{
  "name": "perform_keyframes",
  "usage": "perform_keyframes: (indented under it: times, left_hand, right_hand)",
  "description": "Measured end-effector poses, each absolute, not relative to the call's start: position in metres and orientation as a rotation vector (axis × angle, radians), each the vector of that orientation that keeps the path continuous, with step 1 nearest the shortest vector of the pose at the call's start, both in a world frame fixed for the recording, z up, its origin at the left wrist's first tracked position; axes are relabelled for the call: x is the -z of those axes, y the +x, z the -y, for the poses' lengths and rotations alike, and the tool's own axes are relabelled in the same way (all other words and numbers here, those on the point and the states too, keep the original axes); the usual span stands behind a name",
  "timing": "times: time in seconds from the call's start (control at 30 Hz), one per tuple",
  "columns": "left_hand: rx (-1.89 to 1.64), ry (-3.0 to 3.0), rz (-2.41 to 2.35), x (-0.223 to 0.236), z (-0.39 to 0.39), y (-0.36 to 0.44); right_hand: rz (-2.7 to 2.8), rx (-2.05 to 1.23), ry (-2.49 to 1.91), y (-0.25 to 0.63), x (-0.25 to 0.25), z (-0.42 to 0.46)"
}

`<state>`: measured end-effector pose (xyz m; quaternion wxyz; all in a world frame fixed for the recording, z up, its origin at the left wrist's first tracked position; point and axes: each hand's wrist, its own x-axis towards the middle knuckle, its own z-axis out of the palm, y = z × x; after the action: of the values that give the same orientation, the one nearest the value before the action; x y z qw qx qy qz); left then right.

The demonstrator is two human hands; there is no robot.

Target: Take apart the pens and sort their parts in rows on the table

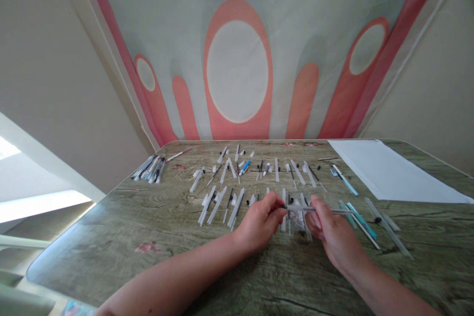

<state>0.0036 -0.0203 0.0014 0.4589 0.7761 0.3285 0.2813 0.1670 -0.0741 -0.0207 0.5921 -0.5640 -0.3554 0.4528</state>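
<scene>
Above the front of the table, my right hand (331,232) is closed round the translucent barrel of a pen (298,209), held nearly level. My left hand (261,219) pinches the black end of that same pen, its fingertips pressed together. The barrel's other end sticks out to the right past my right hand. Beneath and beside both hands lie loose pen parts: clear barrels (217,205), dark refills (228,204) and small black plugs. To the right of my right hand rest a teal barrel (361,219) and another clear barrel (394,237).
A bundle of pens (150,169) lies at the table's left side. More pen parts spread across the middle, with a blue pen piece (245,168) among them. White paper (394,170) covers the back right. Behind the wood-patterned table (166,252) hangs a patterned cloth (283,19).
</scene>
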Motion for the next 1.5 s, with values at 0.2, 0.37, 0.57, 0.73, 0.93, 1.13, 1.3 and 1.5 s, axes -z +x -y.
perform_keyframes:
  times: [0.2, 0.37, 0.57, 0.73, 0.93, 1.13, 1.3, 1.5]
  left_hand:
    - [-0.669, 2.028, -0.88, -0.005, 0.021, 0.001]
    - [-0.615, 1.921, -0.872, -0.005, 0.021, 0.002]
    - [-0.569, 1.677, -0.822, 0.0, 0.018, 0.005]
    - [-0.699, 1.636, -0.723, 0.004, 0.018, 0.008]
    - [-0.709, 1.765, -0.806, 0.002, 0.021, 0.005]
    - [-0.613, 1.68, -0.852, 0.001, 0.019, 0.005]
    - [-0.608, 1.403, -0.741, 0.003, 0.013, 0.007]
    - [-0.639, 1.341, -0.709, 0.004, 0.008, 0.008]
  right_hand:
    - [0.859, -1.038, -1.323, 0.166, 0.019, 0.075]
    - [0.868, -1.022, -1.325, 0.165, 0.021, 0.075]
    - [0.865, -1.0, -1.316, 0.166, 0.02, 0.075]
    - [0.828, -1.038, -1.3, 0.169, 0.024, 0.073]
    - [0.887, -0.969, -1.366, 0.168, 0.024, 0.073]
    - [0.99, -0.803, -1.461, 0.168, 0.021, 0.076]
    - [0.955, -0.847, -1.387, 0.168, 0.021, 0.075]
    - [0.767, -1.131, -1.172, 0.168, 0.021, 0.071]
